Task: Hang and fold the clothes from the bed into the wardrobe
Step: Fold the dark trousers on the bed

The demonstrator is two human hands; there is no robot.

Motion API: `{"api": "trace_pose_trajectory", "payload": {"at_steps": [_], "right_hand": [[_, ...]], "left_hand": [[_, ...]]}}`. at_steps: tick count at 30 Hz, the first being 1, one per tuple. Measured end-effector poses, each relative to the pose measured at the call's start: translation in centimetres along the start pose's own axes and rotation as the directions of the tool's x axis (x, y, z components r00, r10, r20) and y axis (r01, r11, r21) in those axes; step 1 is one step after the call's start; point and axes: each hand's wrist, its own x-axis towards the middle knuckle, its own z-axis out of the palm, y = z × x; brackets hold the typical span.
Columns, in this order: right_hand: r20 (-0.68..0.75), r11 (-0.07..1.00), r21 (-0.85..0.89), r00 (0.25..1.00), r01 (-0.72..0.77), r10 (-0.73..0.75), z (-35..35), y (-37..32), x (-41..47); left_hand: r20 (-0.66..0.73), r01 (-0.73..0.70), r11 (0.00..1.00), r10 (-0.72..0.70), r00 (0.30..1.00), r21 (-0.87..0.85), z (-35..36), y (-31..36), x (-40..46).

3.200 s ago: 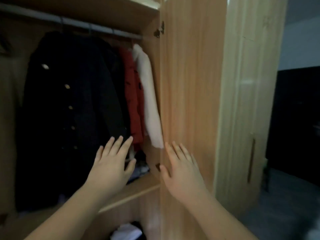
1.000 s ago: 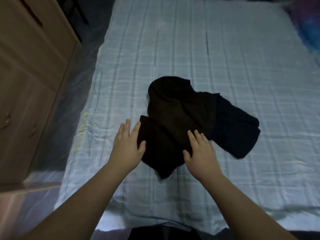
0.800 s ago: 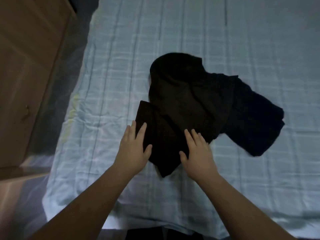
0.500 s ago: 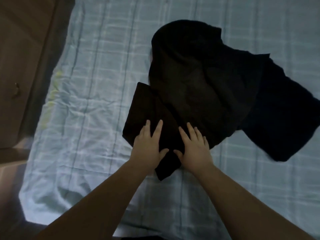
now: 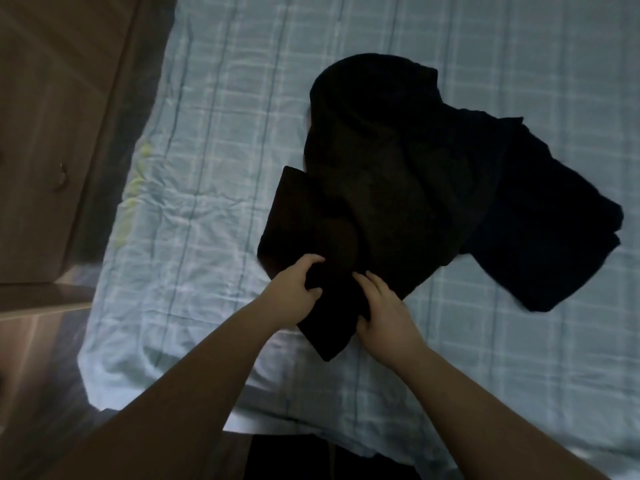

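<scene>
Both hands are on the near end of a dark garment pile (image 5: 398, 188) lying mid-bed (image 5: 214, 168). Left hand (image 5: 294, 291) has fingers and thumb curled round a fold of the black folded piece (image 5: 304, 237) at the pile's near-left corner. Right hand (image 5: 384, 313) grips the same piece from the other side, thumb tucked against its edge; its fingertips are partly buried in the fabric, so the exact pinch is hard to read.

Progress, as a judgement: mid-task at best. At least two garments are not yet off the bed: the black folded piece and the looser dark garment draped over it, plus a navy-looking piece (image 5: 540, 230) spread to the right. Nothing here is on a hanger. The step in hand looks like picking up the folded piece to carry it over.

Wooden furniture (image 5: 52, 133) stands at the left edge, next to the bed; its inside isn't visible, so what's already stowed can't be judged.

Hard to make out: light is dim, dark fabrics merge, so garment count and type are uncertain. Far side of bed is cut off by the frame.
</scene>
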Motion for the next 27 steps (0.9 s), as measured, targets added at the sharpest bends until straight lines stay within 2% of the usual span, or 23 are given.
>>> {"api": "trace_pose_trajectory", "payload": {"at_steps": [2, 5, 7, 9, 11, 13, 14, 16, 19, 22, 24, 27], "right_hand": [[0.042, 0.998, -0.028, 0.997, 0.061, -0.06, -0.3, -0.3, -1.5], [0.059, 0.987, -0.146, 0.997, 0.065, -0.057, -0.5, -0.3, -2.7], [0.01, 0.983, -0.178, 0.999, 0.042, -0.041, -0.4, -0.2, -2.7], [0.021, 0.997, -0.081, 1.0, -0.003, 0.005, 0.2, -0.2, -2.9], [0.18, 0.995, 0.003, 0.979, -0.096, 0.094, 1.6, 0.3, -3.7], [0.364, 0.985, -0.006, 0.917, -0.172, 0.162, 3.8, 0.9, -5.2], [0.381, 0.979, 0.013, 0.906, -0.204, 0.184, 4.8, 1.3, -6.0], [0.267, 0.949, 0.136, 0.933, -0.285, 0.242, 5.7, 1.9, -6.4], [0.0, 0.938, 0.23, 0.964, -0.258, 0.265, 4.6, 2.4, -4.5], [-0.08, 0.944, 0.252, 0.968, -0.211, 0.238, 1.6, 1.6, -2.1], [-0.14, 0.939, 0.241, 0.949, -0.245, 0.284, -0.9, 1.6, -0.5], [-0.336, 0.913, 0.318, 0.87, -0.255, 0.36, -4.7, 2.3, 1.9]], "left_hand": [[0.067, 0.014, 1.0, -0.013, 0.998, -0.001, -0.6, -0.2, -1.2], [0.133, 0.06, 0.997, -0.054, 0.99, -0.045, -0.8, -0.7, -2.3], [0.122, 0.082, 0.996, -0.087, 0.989, 0.039, -0.7, -1.0, -2.5], [0.118, 0.111, 0.978, -0.133, 0.984, 0.175, -0.3, -1.1, -2.3], [0.13, 0.125, 0.951, -0.167, 0.977, 0.284, 0.4, -1.0, -2.0], [0.131, 0.121, 0.915, -0.184, 0.974, 0.385, 1.2, -0.9, -1.8], [0.119, 0.107, 0.886, -0.179, 0.977, 0.451, 1.6, -0.9, -1.6], [0.067, 0.065, 0.86, -0.114, 0.991, 0.506, 2.0, -0.8, -1.2], [-0.065, -0.048, 0.961, 0.068, 0.996, 0.272, 2.1, 0.0, -1.1], [-0.131, -0.112, 0.99, 0.122, 0.984, 0.081, 1.9, 1.1, -0.8], [-0.122, -0.107, 0.993, 0.113, 0.986, 0.055, 1.5, 1.9, -0.3], [-0.123, -0.14, 0.984, 0.154, 0.98, 0.11, 1.1, 3.6, 0.4]]}}
